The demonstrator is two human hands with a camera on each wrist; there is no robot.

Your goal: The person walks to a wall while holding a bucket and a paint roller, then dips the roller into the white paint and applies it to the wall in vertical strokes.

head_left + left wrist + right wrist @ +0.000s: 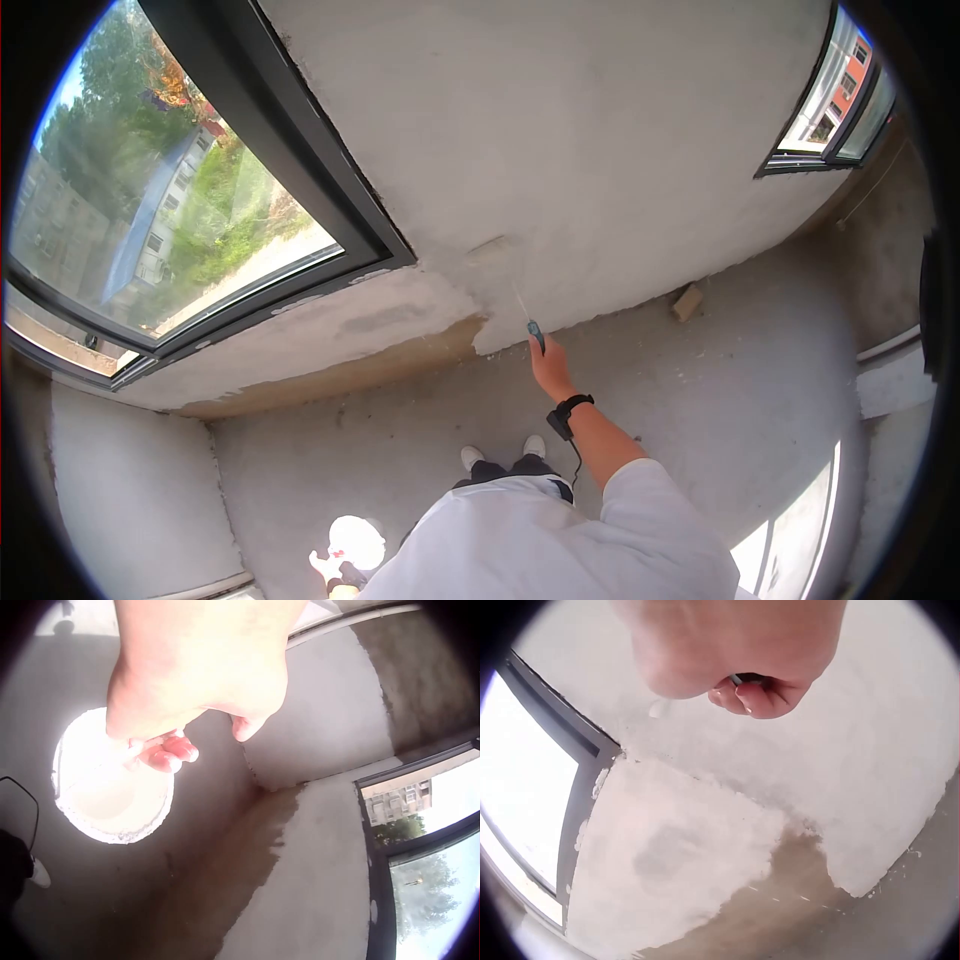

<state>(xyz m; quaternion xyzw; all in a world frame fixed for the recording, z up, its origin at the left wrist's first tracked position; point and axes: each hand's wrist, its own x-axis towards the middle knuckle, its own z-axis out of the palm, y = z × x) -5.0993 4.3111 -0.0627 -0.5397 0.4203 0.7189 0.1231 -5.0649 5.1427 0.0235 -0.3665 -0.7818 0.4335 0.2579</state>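
Note:
My right hand (pixel 551 367) grips the dark teal handle of a paint roller (pixel 536 336), arm stretched toward the wall. The roller's thin rod runs up from the fist to a pale head against the grey-white wall (pixel 620 180), right of the window corner. In the right wrist view, curled fingers (pixel 754 701) hide most of the handle. Low on the left, my left hand (pixel 325 568) holds a white bucket (pixel 358 543). Its fingers (pixel 169 755) curl at the upper side of the bucket in the left wrist view, where strong glare washes out the grip and the pale contents.
A large dark-framed window (pixel 280 110) fills the left, and a smaller window (pixel 830 110) sits far right. Below the wall coating, a brown strip (pixel 400 370) shows. A tan block (pixel 687 302) lies on the grey floor (pixel 700 390) by the wall.

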